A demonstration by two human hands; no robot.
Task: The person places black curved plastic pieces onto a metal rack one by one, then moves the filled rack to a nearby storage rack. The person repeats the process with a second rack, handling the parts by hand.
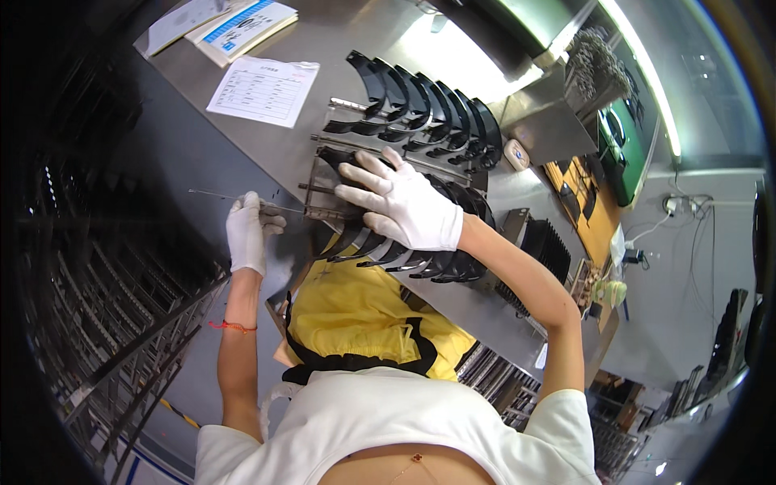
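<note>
My left hand (248,230), in a white glove, is closed round a thin metal rod (284,208) at the left end of a metal rack (322,215). One end of the rod sticks out to the left past my fingers, and the other reaches the rack. My right hand (404,202), gloved too, lies with its fingers spread over the rack's middle. Under it are curved glossy black pieces, partly hidden by the palm. More such black pieces (440,113) stand in a row on the rack's far side, and others (388,252) line the near side.
A printed form (263,90) and a notepad (242,31) lie on the metal table (182,81) at the far left. To the right are a small round-ended pale object (516,153), a metal box (550,125) and an orange-brown board (594,214). Dark racks (121,299) stand at left.
</note>
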